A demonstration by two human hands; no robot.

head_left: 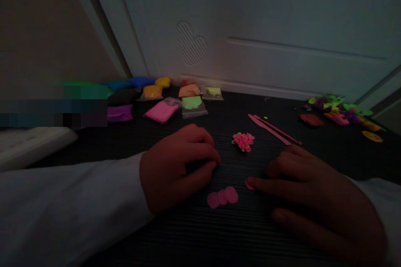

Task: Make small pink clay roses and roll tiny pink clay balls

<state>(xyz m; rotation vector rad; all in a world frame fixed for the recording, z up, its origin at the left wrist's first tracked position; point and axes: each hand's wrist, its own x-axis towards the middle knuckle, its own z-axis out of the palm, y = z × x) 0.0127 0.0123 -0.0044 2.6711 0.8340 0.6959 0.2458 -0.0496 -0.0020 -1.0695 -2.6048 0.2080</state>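
Observation:
My right hand (322, 200) is open over the table, its index fingertip pressing on a small pink clay disc (249, 183), with the thumb held apart. Left of that disc, three thin pink clay discs (222, 197) lie in an overlapping row. My left hand (183, 167) rests beside the row with its fingers curled and the thumb tip against the index fingertip; nothing shows between them. Just beyond both hands sits a pink clay flower cluster (243, 142) with bits of green around its edge.
A pink clay knife (269, 129) and a thin pink stick tool (282, 132) lie beyond my right hand. Bags of coloured clay, including a pink one (163, 110), line the back left. Colourful clay pieces (341, 110) are heaped at the far right. A white panel (250, 16) stands behind.

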